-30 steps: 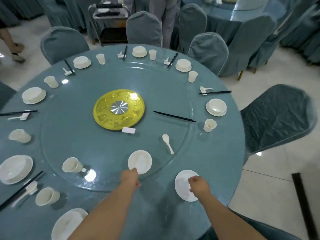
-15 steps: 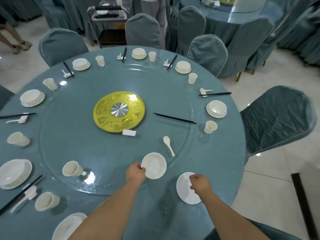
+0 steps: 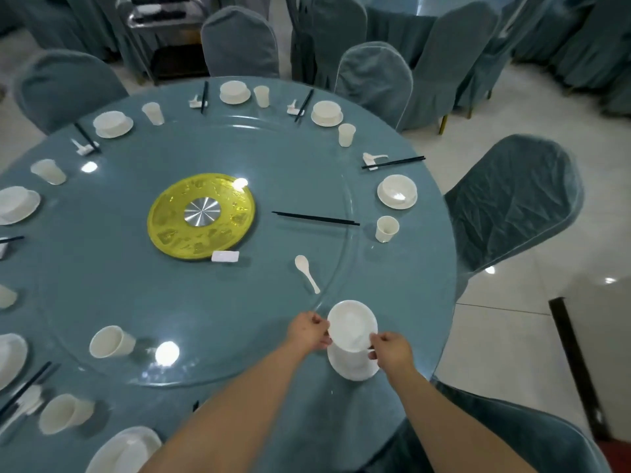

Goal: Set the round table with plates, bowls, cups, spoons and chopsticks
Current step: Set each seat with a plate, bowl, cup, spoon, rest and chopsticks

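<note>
From the head view, our left hand and right hand each pinch the bowl's rim just above the plate at the table's near edge; we should lower it centred and level. Bowl and fingers hide most of the plate.

Bare surface lay open between my hands and the yellow disc. Ahead, a loose spoon and black chopsticks sat in the reach path. A cup stood well left. Chair crowded the right rim; settings ringed the edge.
</note>
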`<state>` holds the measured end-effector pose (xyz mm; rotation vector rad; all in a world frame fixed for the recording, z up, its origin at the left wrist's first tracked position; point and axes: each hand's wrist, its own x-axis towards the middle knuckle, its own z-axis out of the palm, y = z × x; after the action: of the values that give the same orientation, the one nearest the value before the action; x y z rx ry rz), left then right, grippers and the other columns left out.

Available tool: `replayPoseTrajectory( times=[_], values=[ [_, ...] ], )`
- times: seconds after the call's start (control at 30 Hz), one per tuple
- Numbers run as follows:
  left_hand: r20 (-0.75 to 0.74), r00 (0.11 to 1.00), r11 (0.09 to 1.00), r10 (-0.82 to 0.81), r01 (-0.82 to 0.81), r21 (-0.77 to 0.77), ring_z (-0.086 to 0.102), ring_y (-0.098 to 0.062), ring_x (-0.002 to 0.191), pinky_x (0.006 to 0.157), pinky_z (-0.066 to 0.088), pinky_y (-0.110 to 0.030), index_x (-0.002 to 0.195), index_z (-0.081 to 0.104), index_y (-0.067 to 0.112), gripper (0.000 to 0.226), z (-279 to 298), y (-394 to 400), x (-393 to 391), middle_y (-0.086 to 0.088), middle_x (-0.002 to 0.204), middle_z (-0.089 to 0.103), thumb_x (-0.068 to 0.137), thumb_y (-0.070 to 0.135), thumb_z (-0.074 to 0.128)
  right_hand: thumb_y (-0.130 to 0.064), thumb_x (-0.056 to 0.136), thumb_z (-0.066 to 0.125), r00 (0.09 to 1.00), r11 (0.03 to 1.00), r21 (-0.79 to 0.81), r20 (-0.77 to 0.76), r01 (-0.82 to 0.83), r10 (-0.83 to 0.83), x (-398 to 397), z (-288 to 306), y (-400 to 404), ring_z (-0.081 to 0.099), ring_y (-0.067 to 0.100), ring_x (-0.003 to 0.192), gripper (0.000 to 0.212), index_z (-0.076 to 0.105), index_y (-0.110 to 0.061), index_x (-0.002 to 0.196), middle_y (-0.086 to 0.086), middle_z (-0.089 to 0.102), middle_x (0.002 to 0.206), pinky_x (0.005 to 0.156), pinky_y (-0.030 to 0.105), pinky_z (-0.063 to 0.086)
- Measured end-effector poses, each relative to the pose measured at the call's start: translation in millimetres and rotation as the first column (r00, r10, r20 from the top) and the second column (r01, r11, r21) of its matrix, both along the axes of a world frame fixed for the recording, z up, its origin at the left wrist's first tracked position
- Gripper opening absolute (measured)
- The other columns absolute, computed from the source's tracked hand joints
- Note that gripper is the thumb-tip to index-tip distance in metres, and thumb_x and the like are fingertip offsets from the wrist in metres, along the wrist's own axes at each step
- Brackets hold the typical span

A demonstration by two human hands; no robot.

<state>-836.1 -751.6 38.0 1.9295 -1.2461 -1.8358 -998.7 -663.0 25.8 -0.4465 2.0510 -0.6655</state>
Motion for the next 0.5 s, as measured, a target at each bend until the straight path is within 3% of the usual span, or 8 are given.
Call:
replayPoseTrajectory(
  times=[0.07, 0.17, 0.3, 0.4, 0.5],
  values=[
    [0.024, 0.999, 0.999, 0.038, -0.038, 0.014, 0.062, -0.024, 0.063, 0.061, 0.056, -0.032, 0.081, 0.051, 0.01, 0.014, -5, 3, -2, -0.016, 0.082, 0.064, 0.094, 0.006, 0.05, -0.017, 0.09, 0.057, 1.0, 1.0, 0.021, -0.012, 0.018, -0.018, -4, -3, 5, 0.065, 0.024, 0.063, 0.026, 0.066, -0.012, 0.066, 0.011, 0.07, 0.063, 0.065, 0.03, 0.047],
    [0.087, 0.996, 1.0, 0.012, -0.013, 0.012, 0.061, -0.026, 0.07, 0.068, 0.054, -0.034, 0.075, 0.048, 0.012, 0.02, -14, 7, -1, -0.017, 0.084, 0.063, 0.094, 0.009, 0.052, -0.019, 0.091, 0.057, 0.999, 0.998, 0.054, -0.017, 0.033, -0.032, -8, -9, 11, 0.061, 0.021, 0.062, 0.02, 0.067, -0.01, 0.077, 0.009, 0.068, 0.063, 0.065, 0.027, 0.045],
    [0.155, 0.987, 0.999, -0.041, 0.037, 0.03, 0.059, -0.026, 0.072, 0.07, 0.048, -0.033, 0.07, 0.045, 0.015, 0.024, -24, 13, 5, -0.015, 0.078, 0.062, 0.091, 0.01, 0.054, -0.019, 0.092, 0.057, 0.999, 0.995, 0.085, -0.021, 0.046, -0.045, -11, -20, 18, 0.057, 0.013, 0.054, 0.017, 0.068, -0.009, 0.083, 0.005, 0.065, 0.059, 0.053, 0.022, 0.041],
    [0.181, 0.982, 0.998, -0.055, 0.052, 0.022, 0.056, -0.024, 0.07, 0.069, 0.044, -0.032, 0.068, 0.043, 0.015, 0.025, -29, 14, 12, -0.015, 0.073, 0.06, 0.088, 0.007, 0.056, -0.018, 0.093, 0.057, 0.999, 0.991, 0.125, -0.03, 0.035, -0.032, -12, -25, 19, 0.059, 0.012, 0.054, 0.018, 0.069, -0.005, 0.093, 0.01, 0.068, 0.069, 0.047, 0.018, 0.041],
    [0.229, 0.97, 0.997, -0.082, 0.08, 0.02, 0.055, -0.022, 0.071, 0.068, 0.042, -0.031, 0.064, 0.042, 0.015, 0.028, -32, 15, 17, -0.011, 0.062, 0.054, 0.087, 0.005, 0.056, -0.016, 0.092, 0.057, 0.999, 0.983, 0.182, -0.035, -0.021, 0.028, -13, -31, 20, 0.067, 0.026, 0.078, 0.019, 0.07, -0.004, 0.096, 0.015, 0.073, 0.087, 0.071, 0.028, 0.053]
  ],
)
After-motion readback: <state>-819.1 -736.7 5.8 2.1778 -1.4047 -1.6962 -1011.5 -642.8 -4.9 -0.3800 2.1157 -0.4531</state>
